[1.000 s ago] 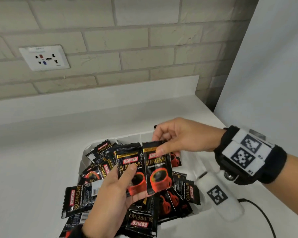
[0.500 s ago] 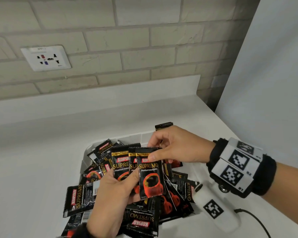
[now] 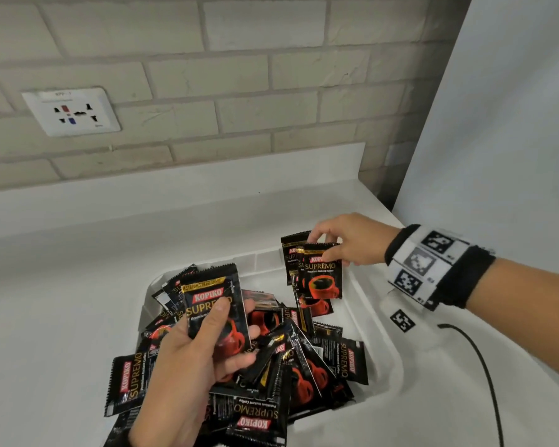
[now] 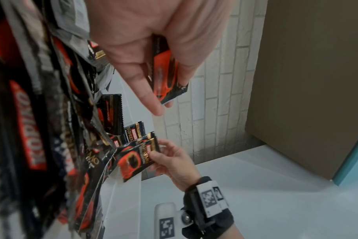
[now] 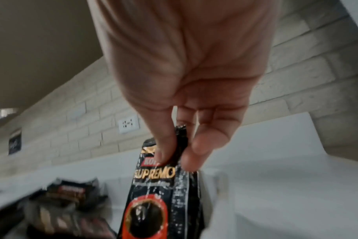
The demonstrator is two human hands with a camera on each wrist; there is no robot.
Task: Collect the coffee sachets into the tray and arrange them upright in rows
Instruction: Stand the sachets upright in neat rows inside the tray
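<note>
While our left hand (image 3: 188, 366) grips one Kopiko Supremo sachet (image 3: 215, 304) upright, thumb across its face and fingers curled behind, our right hand (image 3: 346, 241) pinches a second sachet (image 3: 323, 272) by its top edge at the far right corner of the white tray (image 3: 365, 304). That sachet hangs upright, front toward us, just ahead of a few more standing sachets (image 3: 292, 253) by the far wall. Between the two hands lies a loose heap of sachets (image 3: 307, 366), flat and overlapping, filling most of the tray floor; several spill over the near left rim onto the white counter (image 3: 62, 301). Right of the tray, a black cable (image 3: 484, 379) runs across the counter. Behind, a wall socket (image 3: 71, 111) sits in the pale brick wall (image 3: 239, 75). A grey panel (image 3: 513, 124) closes the right side.
</note>
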